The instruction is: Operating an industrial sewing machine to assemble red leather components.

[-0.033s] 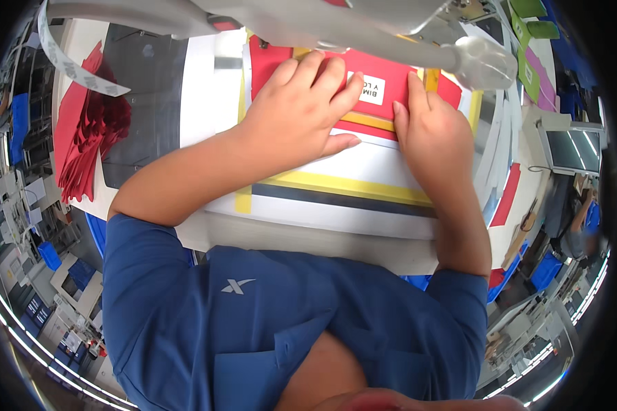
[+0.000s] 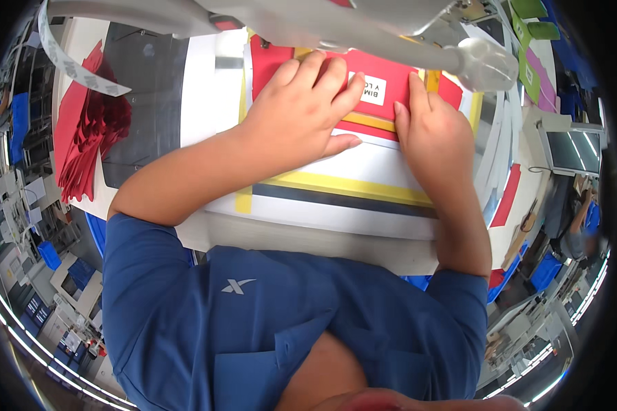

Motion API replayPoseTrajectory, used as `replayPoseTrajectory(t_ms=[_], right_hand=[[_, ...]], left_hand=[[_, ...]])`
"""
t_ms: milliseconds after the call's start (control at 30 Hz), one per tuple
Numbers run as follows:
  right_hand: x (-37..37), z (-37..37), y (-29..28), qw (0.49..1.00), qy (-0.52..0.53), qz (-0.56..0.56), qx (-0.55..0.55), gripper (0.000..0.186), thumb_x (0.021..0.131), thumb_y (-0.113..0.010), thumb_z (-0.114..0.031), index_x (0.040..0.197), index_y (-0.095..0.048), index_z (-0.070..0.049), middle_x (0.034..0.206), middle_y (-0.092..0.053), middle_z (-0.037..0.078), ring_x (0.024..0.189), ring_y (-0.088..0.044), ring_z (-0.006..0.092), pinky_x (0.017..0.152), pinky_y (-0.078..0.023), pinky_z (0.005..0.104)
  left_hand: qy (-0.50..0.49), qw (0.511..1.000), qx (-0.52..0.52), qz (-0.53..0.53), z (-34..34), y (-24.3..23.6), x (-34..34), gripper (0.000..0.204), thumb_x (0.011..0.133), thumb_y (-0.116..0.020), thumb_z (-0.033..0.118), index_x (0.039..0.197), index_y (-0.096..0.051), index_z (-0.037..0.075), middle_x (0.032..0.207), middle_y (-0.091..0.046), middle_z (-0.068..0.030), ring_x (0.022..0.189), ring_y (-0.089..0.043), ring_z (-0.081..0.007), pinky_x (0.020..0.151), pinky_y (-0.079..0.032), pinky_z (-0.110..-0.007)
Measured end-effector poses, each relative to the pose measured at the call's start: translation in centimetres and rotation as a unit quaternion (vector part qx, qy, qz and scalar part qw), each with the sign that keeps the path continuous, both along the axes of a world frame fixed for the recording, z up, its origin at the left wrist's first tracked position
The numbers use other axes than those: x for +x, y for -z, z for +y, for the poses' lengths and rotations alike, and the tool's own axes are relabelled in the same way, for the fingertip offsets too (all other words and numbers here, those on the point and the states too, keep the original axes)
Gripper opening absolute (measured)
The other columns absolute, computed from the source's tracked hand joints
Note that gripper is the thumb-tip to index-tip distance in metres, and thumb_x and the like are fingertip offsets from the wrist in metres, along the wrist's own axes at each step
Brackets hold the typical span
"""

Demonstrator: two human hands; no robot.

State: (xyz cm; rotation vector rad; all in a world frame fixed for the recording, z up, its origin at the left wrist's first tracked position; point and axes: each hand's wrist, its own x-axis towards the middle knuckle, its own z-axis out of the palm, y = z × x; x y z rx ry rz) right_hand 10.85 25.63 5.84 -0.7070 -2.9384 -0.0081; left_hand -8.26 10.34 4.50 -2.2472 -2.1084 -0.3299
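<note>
A red flat piece lies at the far middle of the work surface, partly hidden by a machine arm above it. It carries a white printed label, and a yellow strip runs along its near side. My left hand rests on the left part of the red piece, fingers spread, one fingertip at the label. On the other side, my right hand lies with its fingers stretched forward over the piece's right part, thumb near the yellow strip. Neither hand grips anything that I can see.
A grey machine arm crosses over the work, ending in a clear rounded part. White sheeting edged with yellow tape lies nearer me. Red cut pieces are piled at the left; a screen stands at the right.
</note>
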Motion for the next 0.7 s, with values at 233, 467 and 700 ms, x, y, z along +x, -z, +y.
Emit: replayPoseTrajectory(t_ms=[233,467,700], right_hand=[[-0.2,-0.1,-0.1,1.0,0.002,0.012,-0.012,0.044,0.097,-0.074,-0.024,0.135,-0.069,-0.002,0.079,-0.066,0.012,0.066,-0.066,0.0312,0.063,-0.054,0.0424],[-0.8,-0.6,-0.2,1.0,-0.003,0.014,-0.02,0.056,0.095,-0.075,-0.023,0.145,-0.062,-0.002,0.077,-0.066,0.011,0.065,-0.066,0.0307,0.061,-0.054,0.0418],[-1.7,-1.1,-0.4,1.0,-0.004,0.009,-0.002,0.046,0.094,-0.075,-0.026,0.128,-0.068,0.004,0.075,-0.067,0.007,0.067,-0.069,0.0237,0.06,-0.055,0.039]], left_hand=[[-0.008,0.999,-0.012,0.037,0.0,-0.2,0.1,0.076,0.087,-0.077,0.058,0.141,-0.063,0.008,0.139,-0.06,-0.0182,0.129,-0.056,-0.0368,0.102,-0.046,-0.046],[-0.009,0.999,-0.006,0.041,-0.3,-0.2,-0.6,0.073,0.09,-0.072,0.064,0.137,-0.063,0.008,0.134,-0.061,-0.0142,0.128,-0.053,-0.0388,0.096,-0.047,-0.046],[-0.003,0.999,-0.02,0.026,-0.7,-0.4,-1.1,0.073,0.088,-0.076,0.057,0.14,-0.065,0.007,0.145,-0.06,-0.0137,0.127,-0.054,-0.0367,0.107,-0.043,-0.048]])
